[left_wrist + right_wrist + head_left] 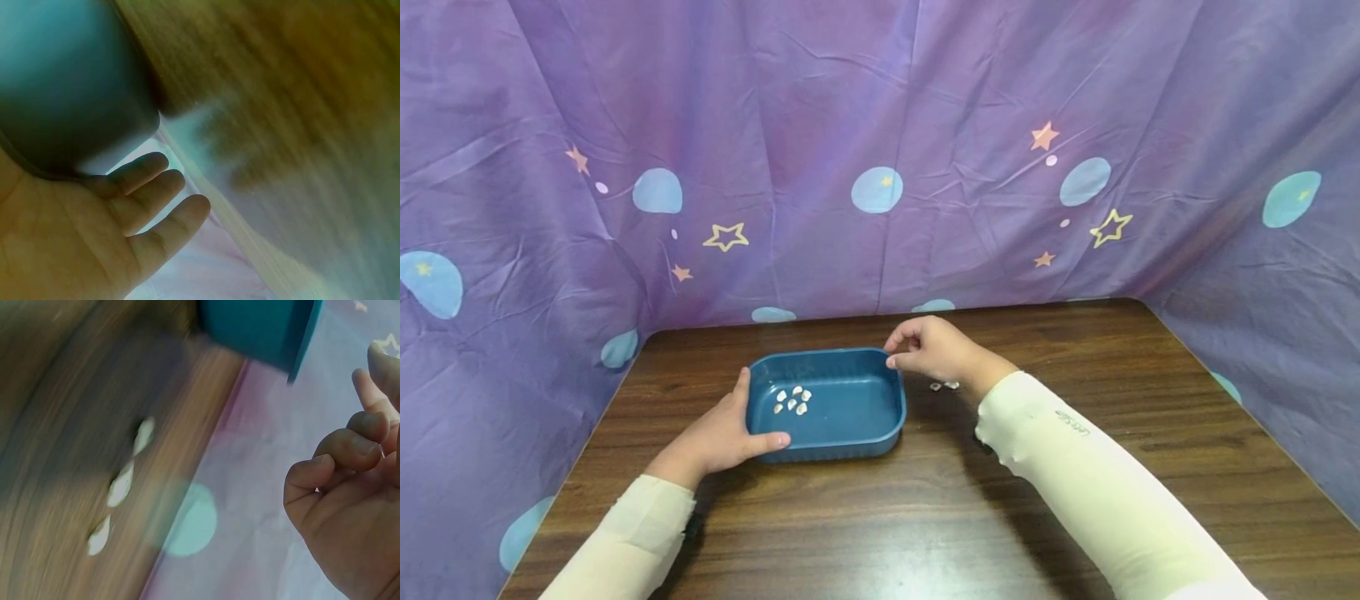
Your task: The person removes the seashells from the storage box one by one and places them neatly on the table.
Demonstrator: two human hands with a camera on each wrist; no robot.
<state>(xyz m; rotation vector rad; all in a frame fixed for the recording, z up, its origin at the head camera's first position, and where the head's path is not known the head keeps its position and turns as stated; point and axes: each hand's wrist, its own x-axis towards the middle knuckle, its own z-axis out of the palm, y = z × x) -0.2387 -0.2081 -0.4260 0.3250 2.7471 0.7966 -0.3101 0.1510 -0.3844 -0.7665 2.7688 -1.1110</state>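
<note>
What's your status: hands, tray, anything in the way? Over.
Left hand against left end of tray; right hand by far right corner, grasp unclear. White pieces inside, three more on table. No obstruction seen.

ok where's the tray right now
In the head view, the tray is on the table just left of centre, between the left hand and the right hand.

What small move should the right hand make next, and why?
I'd probably ease the right hand inward over the tray and part its fingers. It is at the tray's far right corner, thumb and forefinger nearly meeting; six white pieces lie inside, and three more pieces are on the table. Whether it pinches one, I can't tell.
</note>
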